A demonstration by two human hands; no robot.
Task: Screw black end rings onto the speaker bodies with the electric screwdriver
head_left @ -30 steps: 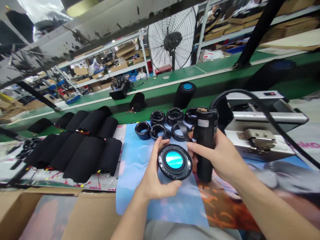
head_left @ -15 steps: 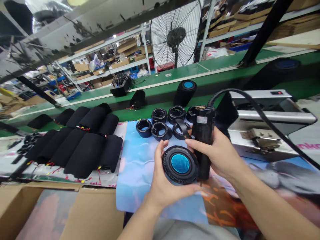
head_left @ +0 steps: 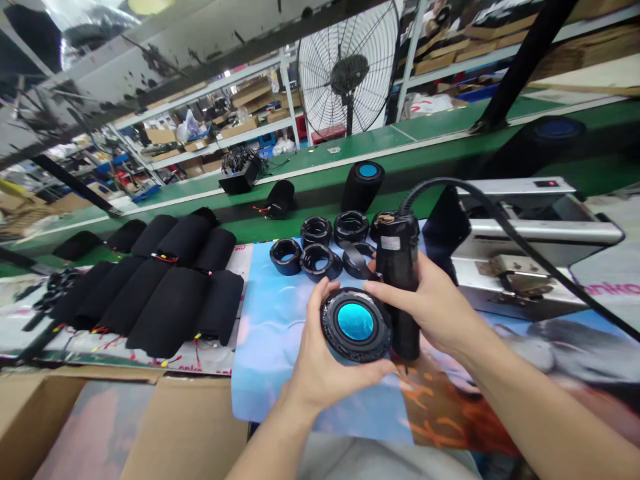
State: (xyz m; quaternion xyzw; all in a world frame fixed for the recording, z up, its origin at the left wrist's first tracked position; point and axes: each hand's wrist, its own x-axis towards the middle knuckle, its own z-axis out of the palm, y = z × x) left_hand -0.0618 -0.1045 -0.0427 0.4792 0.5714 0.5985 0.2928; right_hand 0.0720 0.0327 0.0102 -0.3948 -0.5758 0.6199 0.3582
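My left hand [head_left: 320, 360] is closed round a round black speaker cap [head_left: 356, 325] with a shiny blue centre, holding it face-up above the blue mat [head_left: 273, 347]. My right hand [head_left: 430, 303] grips a black electric screwdriver [head_left: 397, 280] upright, its lower end right beside the cap's right edge. A thick black cable [head_left: 500, 220] runs from the tool's top off to the right. Several black ring parts [head_left: 320, 257] lie on the mat just beyond my hands.
Several black fabric-covered cylinders [head_left: 165, 287] lie in rows at the left. A grey metal machine [head_left: 525, 247] stands at the right. A green conveyor [head_left: 320, 177] carries an upright black speaker [head_left: 363, 187] and a black box [head_left: 240, 179]. Cardboard boxes [head_left: 165, 427] sit at the near edge. A fan [head_left: 350, 73] stands behind.
My left hand tilted the cap and brought it against the screwdriver's lower end; both hands shifted slightly left. The blue centre catches more light now.
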